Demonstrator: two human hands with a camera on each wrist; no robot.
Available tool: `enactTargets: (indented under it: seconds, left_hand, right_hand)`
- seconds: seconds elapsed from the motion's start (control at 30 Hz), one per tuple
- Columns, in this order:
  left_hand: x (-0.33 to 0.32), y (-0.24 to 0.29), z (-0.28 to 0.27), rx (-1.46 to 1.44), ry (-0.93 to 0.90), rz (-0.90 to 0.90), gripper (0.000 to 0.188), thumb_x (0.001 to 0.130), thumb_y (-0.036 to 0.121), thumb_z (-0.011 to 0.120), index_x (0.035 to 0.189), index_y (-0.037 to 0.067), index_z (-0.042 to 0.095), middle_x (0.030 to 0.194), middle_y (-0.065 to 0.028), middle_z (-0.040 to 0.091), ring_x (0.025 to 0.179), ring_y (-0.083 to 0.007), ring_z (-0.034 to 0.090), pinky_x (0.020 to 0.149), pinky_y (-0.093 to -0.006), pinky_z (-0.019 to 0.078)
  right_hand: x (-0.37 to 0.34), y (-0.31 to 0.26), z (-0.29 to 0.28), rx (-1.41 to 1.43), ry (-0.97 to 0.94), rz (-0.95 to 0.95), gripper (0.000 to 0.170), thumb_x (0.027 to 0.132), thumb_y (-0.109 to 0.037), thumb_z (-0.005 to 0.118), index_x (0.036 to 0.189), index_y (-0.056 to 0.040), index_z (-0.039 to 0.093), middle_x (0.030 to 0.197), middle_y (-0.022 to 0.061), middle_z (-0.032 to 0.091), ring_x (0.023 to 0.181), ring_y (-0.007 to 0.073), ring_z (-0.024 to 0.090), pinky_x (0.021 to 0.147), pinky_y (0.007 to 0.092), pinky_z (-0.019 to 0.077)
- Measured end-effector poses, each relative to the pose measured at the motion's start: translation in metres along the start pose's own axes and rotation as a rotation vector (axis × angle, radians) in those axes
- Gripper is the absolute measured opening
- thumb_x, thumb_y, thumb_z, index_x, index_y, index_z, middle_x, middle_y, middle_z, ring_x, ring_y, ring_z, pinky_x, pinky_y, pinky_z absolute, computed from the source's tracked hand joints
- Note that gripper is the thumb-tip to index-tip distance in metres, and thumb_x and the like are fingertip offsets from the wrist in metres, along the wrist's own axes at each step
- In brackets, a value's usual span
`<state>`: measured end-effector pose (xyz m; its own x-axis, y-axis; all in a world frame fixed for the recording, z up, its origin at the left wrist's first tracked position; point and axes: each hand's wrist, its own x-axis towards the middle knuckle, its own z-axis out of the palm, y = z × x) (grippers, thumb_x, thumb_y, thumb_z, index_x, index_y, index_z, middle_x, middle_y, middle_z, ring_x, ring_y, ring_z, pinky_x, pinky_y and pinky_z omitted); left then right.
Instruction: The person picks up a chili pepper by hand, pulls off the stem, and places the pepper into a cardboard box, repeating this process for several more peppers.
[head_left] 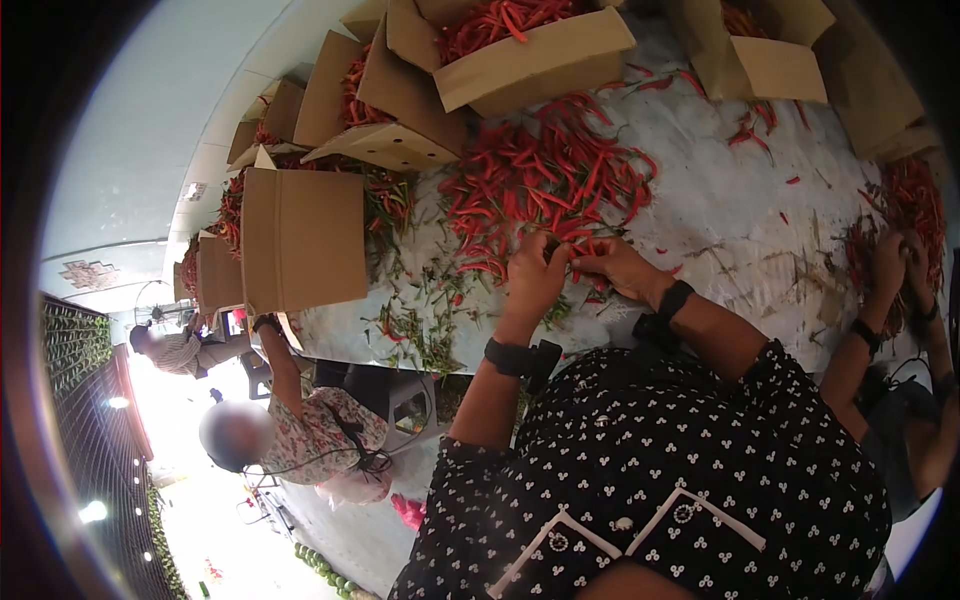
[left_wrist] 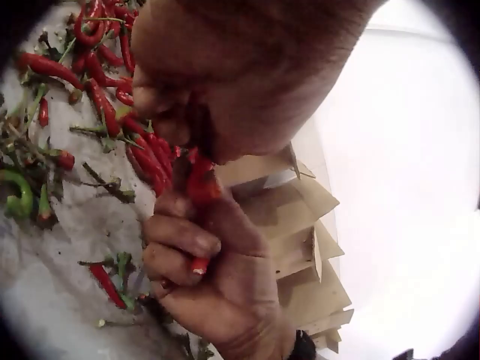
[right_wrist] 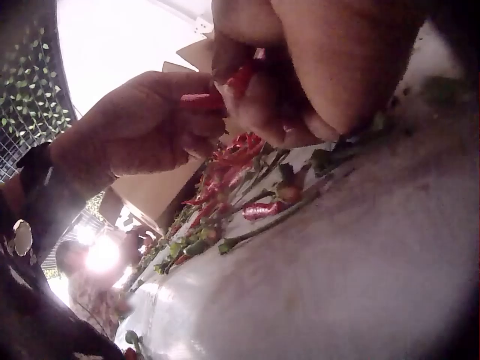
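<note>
Over the near edge of a red chilli pile point(head_left: 560, 180), the left hand point(head_left: 537, 282) and right hand point(head_left: 628, 272) meet fingertip to fingertip. In the left wrist view the right hand point(left_wrist: 225, 277) curls its fingers round red chillies point(left_wrist: 204, 184), one end poking out between them; the left hand point(left_wrist: 232, 75) is close above. The right wrist view shows a red chilli point(right_wrist: 201, 101) in the grip of the left hand point(right_wrist: 146, 124), and another red piece point(right_wrist: 240, 80) at the fingers of the right hand point(right_wrist: 315, 67). Palms partly hide the held pieces.
Cardboard boxes point(head_left: 305, 240) of chillies line the table's far and left sides. Green stems and scraps point(head_left: 430, 325) litter the pale tabletop point(head_left: 720, 225). Another person's hands point(head_left: 900, 260) work at the right over more chillies; a person in a floral top point(head_left: 325, 430) is at the left.
</note>
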<state>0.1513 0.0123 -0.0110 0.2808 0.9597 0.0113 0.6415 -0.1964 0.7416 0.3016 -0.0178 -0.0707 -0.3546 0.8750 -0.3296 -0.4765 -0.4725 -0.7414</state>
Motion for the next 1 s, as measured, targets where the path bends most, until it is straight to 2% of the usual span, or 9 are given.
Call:
enactTargets:
  seconds: [0.17, 0.23, 0.27, 0.33, 0.47, 0.53, 0.73, 0.87, 1.0]
  left_hand:
    - [0.003, -0.017, 0.001, -0.008, -0.041, 0.034, 0.019, 0.081, 0.019, 0.058, 0.085, 0.001, 0.057, 0.068, -0.0087, 0.057, 0.062, -0.0154, 0.054, 0.058, -0.03, 0.0421]
    - [0.005, -0.024, -0.002, -0.409, -0.234, -0.334, 0.017, 0.083, 0.021, 0.056, 0.082, 0.004, 0.058, 0.063, -0.0012, 0.051, 0.057, -0.0096, 0.047, 0.052, -0.0247, 0.0367]
    - [0.004, -0.028, -0.004, -0.406, -0.238, -0.333, 0.017, 0.083, 0.021, 0.056, 0.082, 0.004, 0.058, 0.063, -0.0012, 0.051, 0.057, -0.0096, 0.047, 0.052, -0.0247, 0.0367]
    - [0.0, -0.03, -0.011, -0.879, -0.29, -0.506, 0.018, 0.085, 0.025, 0.054, 0.081, 0.008, 0.059, 0.061, 0.005, 0.044, 0.053, -0.0052, 0.04, 0.049, -0.0201, 0.0308]
    - [0.002, -0.028, -0.039, -0.349, -0.22, -0.488, 0.026, 0.08, 0.026, 0.057, 0.075, 0.0, 0.059, 0.057, -0.0039, 0.05, 0.051, -0.0124, 0.047, 0.051, -0.0293, 0.0375]
    - [0.0, -0.021, -0.048, 0.152, -0.229, -0.212, 0.03, 0.077, 0.032, 0.06, 0.079, 0.001, 0.061, 0.058, -0.0095, 0.055, 0.054, -0.0194, 0.055, 0.053, -0.0319, 0.0418]
    - [0.017, -0.034, -0.011, 0.627, -0.046, 0.033, 0.032, 0.07, 0.032, 0.065, 0.081, 0.003, 0.063, 0.069, -0.0158, 0.062, 0.069, -0.0332, 0.061, 0.06, -0.041, 0.0471]
    - [0.013, -0.035, -0.004, 0.58, -0.135, -0.078, 0.032, 0.07, 0.031, 0.064, 0.081, 0.001, 0.062, 0.071, -0.0172, 0.063, 0.067, -0.0334, 0.061, 0.06, -0.0416, 0.0471]
    - [0.0, -0.024, -0.014, -0.013, -0.185, -0.313, 0.027, 0.073, 0.025, 0.064, 0.077, -0.001, 0.06, 0.066, -0.0103, 0.061, 0.06, -0.0187, 0.058, 0.054, -0.0311, 0.0447]
  right_hand:
    - [-0.001, -0.002, 0.001, -0.011, 0.009, 0.003, 0.006, 0.08, -0.009, 0.061, 0.085, -0.0046, 0.059, 0.063, -0.0005, 0.054, 0.047, 0.0057, 0.044, 0.042, 0.0207, 0.0328]
    - [-0.003, -0.005, 0.0, -0.03, -0.006, 0.023, 0.006, 0.08, -0.007, 0.06, 0.085, -0.0045, 0.06, 0.063, -0.0003, 0.055, 0.047, 0.0057, 0.044, 0.042, 0.0209, 0.0328]
    - [-0.004, -0.005, 0.0, -0.015, -0.034, 0.031, 0.007, 0.08, -0.007, 0.061, 0.086, -0.0047, 0.059, 0.068, 0.0004, 0.056, 0.049, 0.0051, 0.045, 0.043, 0.02, 0.0333]
    - [-0.006, -0.005, 0.0, 0.001, -0.062, 0.039, 0.008, 0.08, -0.007, 0.061, 0.087, -0.0049, 0.059, 0.072, 0.0011, 0.057, 0.051, 0.0045, 0.046, 0.043, 0.0191, 0.0338]
    - [-0.005, -0.006, -0.004, 0.247, 0.041, 0.043, 0.008, 0.082, -0.013, 0.057, 0.088, -0.0074, 0.056, 0.074, 0.0018, 0.057, 0.053, 0.0078, 0.049, 0.044, 0.0202, 0.0357]
    - [-0.001, -0.003, -0.007, 0.32, 0.024, 0.061, 0.008, 0.082, -0.016, 0.057, 0.086, -0.0087, 0.056, 0.076, 0.0015, 0.058, 0.055, 0.0094, 0.051, 0.044, 0.021, 0.0372]
    - [-0.005, -0.014, -0.002, 0.229, 0.033, 0.058, 0.007, 0.083, -0.016, 0.056, 0.079, -0.0103, 0.053, 0.07, 0.002, 0.057, 0.057, 0.0108, 0.055, 0.04, 0.0224, 0.0367]
    - [-0.005, -0.006, -0.004, 0.145, 0.014, 0.053, 0.005, 0.083, -0.014, 0.058, 0.084, -0.0101, 0.055, 0.071, 0.0005, 0.058, 0.056, 0.0087, 0.055, 0.04, 0.0203, 0.0372]
    - [-0.005, -0.006, 0.0, 0.156, 0.096, 0.046, 0.009, 0.082, -0.012, 0.06, 0.09, -0.0094, 0.057, 0.073, -0.0019, 0.058, 0.056, 0.0073, 0.055, 0.041, 0.0193, 0.0388]
